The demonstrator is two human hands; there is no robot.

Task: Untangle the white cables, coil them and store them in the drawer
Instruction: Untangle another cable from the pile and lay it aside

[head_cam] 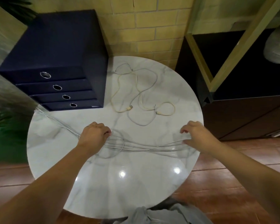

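Note:
A long white cable (145,147) lies in several strands across the round marble table (113,183), stretched between my hands. My left hand (94,135) grips the strands at the left, where a loop curls below it; the cable runs on from there to the table's left edge. My right hand (196,135) pinches the strands' other end near the right rim. Farther back, two more white cables (141,94) lie loosely tangled, plugs showing near the middle. A dark blue drawer unit (58,62) stands at the back left, all its drawers closed.
A dark cabinet with a wooden frame (242,94) stands right of the table. A yellow brick wall is behind. Green plant leaves (5,126) sit at the left. Grey cloth (160,214) shows at the table's near edge. The floor is brown tile.

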